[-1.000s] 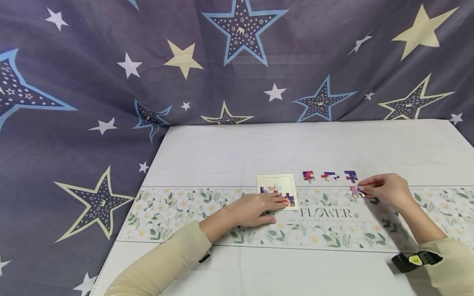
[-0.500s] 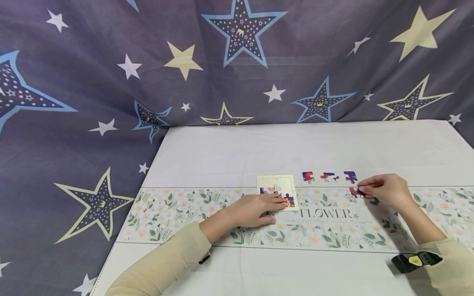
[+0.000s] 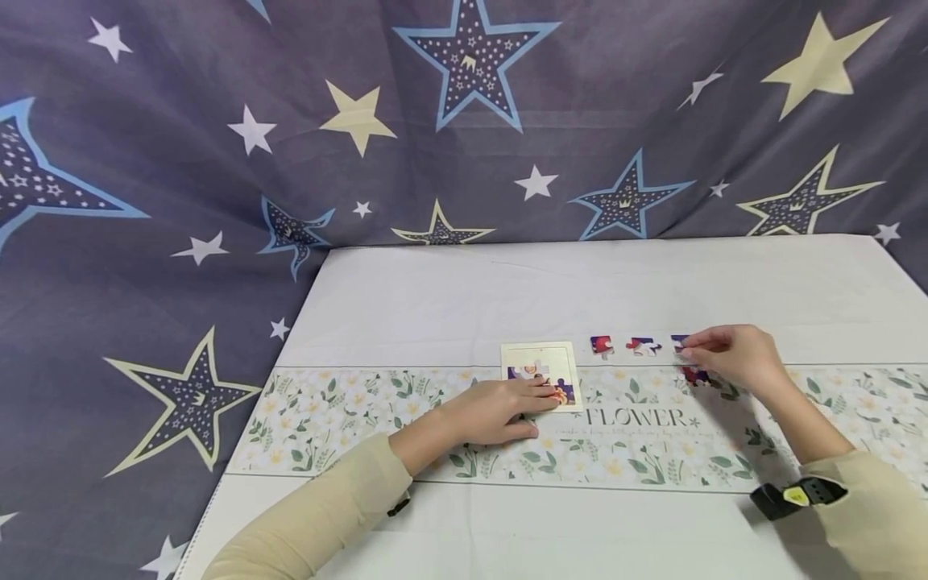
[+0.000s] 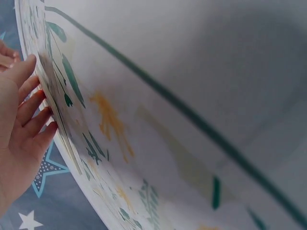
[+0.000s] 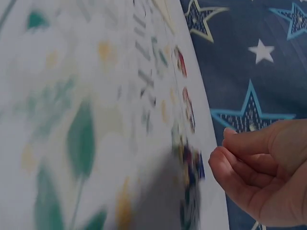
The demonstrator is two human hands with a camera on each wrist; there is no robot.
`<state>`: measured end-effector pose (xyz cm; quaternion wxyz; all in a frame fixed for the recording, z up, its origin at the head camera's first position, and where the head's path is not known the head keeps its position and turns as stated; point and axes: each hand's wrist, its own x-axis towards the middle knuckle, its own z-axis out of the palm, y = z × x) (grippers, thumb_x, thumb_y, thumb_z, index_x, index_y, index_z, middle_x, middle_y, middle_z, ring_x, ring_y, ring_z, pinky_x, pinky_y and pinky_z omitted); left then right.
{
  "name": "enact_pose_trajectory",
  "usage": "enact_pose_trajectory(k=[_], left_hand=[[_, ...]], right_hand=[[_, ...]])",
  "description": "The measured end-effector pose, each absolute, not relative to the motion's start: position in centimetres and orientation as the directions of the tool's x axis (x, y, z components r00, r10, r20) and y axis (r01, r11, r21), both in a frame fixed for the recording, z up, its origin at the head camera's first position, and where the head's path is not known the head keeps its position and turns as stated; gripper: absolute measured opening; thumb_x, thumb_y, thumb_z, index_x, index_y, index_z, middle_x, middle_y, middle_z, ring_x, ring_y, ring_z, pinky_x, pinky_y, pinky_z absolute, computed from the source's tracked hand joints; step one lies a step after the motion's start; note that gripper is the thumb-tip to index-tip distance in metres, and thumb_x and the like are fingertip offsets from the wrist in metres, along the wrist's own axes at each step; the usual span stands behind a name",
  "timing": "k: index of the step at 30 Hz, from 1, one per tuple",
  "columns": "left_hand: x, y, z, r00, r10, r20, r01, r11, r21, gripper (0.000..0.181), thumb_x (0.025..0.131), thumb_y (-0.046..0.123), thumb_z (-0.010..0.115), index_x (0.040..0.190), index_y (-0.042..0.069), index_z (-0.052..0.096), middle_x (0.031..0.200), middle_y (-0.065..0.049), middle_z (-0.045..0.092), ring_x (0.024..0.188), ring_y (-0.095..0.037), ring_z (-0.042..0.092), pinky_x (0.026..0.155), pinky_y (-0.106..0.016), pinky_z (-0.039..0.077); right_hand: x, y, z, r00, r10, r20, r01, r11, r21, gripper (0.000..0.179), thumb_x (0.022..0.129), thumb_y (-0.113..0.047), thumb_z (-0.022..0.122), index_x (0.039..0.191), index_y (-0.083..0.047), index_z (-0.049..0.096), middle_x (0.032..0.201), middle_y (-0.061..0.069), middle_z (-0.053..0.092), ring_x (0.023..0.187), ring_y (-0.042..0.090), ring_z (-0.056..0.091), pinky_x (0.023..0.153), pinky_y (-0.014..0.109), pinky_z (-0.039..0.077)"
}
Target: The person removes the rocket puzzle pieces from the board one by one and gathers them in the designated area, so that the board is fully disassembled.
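In the head view my left hand rests with extended fingers on a cream square puzzle board. The fingers partly cover the fitted pieces, one purple and orange. My right hand hovers at the right of the loose pieces, thumb and index finger close together. Its fingertips overlap a purple puzzle piece in the upper row. Just below lies a red and purple puzzle piece. The right wrist view shows nothing between those loosely bent fingers; they look raised off the table.
Two more loose pieces, a red one and a red-white-purple one, lie right of the board. A white tablecloth with a floral band and "FLOWER" lettering covers the table. A star-patterned curtain hangs behind and at the left.
My right hand has left the lower red and purple piece and shifted up and left to the purple piece above it. My left hand stays on the board.
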<state>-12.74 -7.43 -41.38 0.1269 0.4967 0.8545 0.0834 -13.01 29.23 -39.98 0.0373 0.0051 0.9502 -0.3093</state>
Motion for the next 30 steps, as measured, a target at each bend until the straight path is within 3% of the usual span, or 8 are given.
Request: enact_pose_trajectory(k=[8, 22, 30], left_hand=[[-12.8, -7.4, -41.5, -0.477, 0.870, -0.127, 0.822, 0.493, 0.286, 0.051, 0.097, 0.037, 0.055, 0.145, 0.021, 0.045, 0.152, 0.002, 0.042, 0.144, -0.016, 0.036, 0.115, -0.034, 0.039], [-13.0, -7.4, -41.5, -0.461, 0.875, -0.146, 0.834, 0.483, 0.267, 0.053, 0.098, 0.038, 0.053, 0.147, 0.021, 0.042, 0.152, 0.002, 0.041, 0.145, -0.016, 0.035, 0.115, -0.034, 0.038], [-13.0, -7.4, -41.4, -0.473, 0.866, -0.163, 0.820, 0.500, 0.278, 0.053, 0.098, 0.040, 0.053, 0.146, 0.023, 0.042, 0.153, 0.003, 0.040, 0.145, -0.014, 0.034, 0.114, -0.035, 0.040]], right_hand=[[-14.5, 23.6, -40.1, -0.989, -0.146, 0.001, -0.114, 0.773, -0.624, 0.021, 0.085, -0.020, 0.073, 0.099, -0.004, 0.075, 0.091, 0.015, 0.075, 0.075, 0.018, 0.069, 0.069, 0.033, 0.055], [-16.1, 15.1, -42.1, -0.897, -0.441, 0.031, -0.339, 0.641, -0.689, 0.012, 0.081, -0.004, 0.073, 0.093, -0.004, 0.075, 0.084, 0.007, 0.074, 0.071, 0.011, 0.066, 0.065, 0.023, 0.056], [-16.2, 14.2, -42.4, -0.879, -0.476, 0.032, -0.360, 0.619, -0.698, 0.015, 0.076, 0.002, 0.076, 0.090, -0.002, 0.075, 0.078, 0.007, 0.071, 0.069, 0.009, 0.063, 0.063, 0.021, 0.055]])
